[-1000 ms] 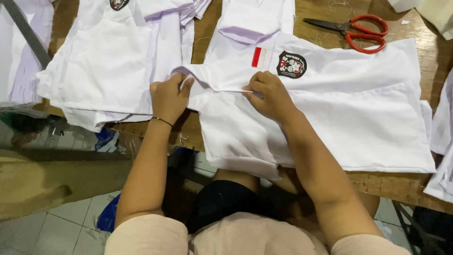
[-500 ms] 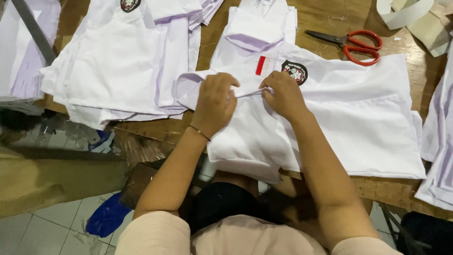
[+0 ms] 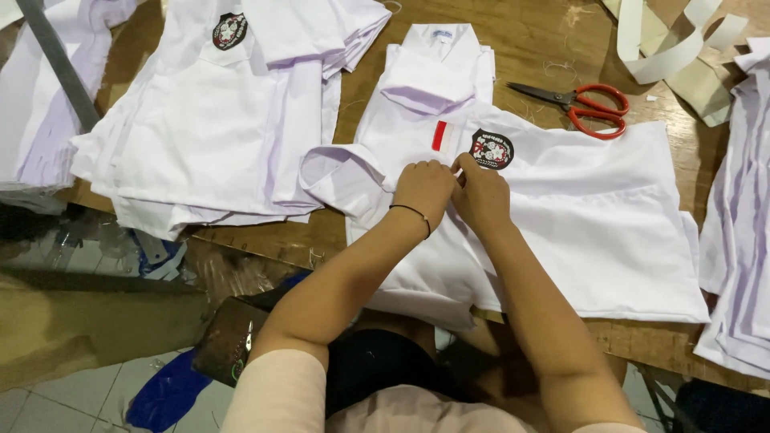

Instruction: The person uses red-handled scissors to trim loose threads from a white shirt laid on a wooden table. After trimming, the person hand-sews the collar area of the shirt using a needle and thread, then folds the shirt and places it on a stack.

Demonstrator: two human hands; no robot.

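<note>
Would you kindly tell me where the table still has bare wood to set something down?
Bare wood shows between the scissors and the folded shirt, and in a strip between that shirt and the shirt stack. Both hands crowd the spread shirt; the right edge holds more shirts.

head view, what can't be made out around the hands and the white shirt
- Fingertips of the left hand and right hand: curled against the white shirt, so the grip is hidden.
- Shirt's lower hem: covered by the forearms.
- Round badge: design too small.
- Shirt stack: cut by the right edge.
</note>
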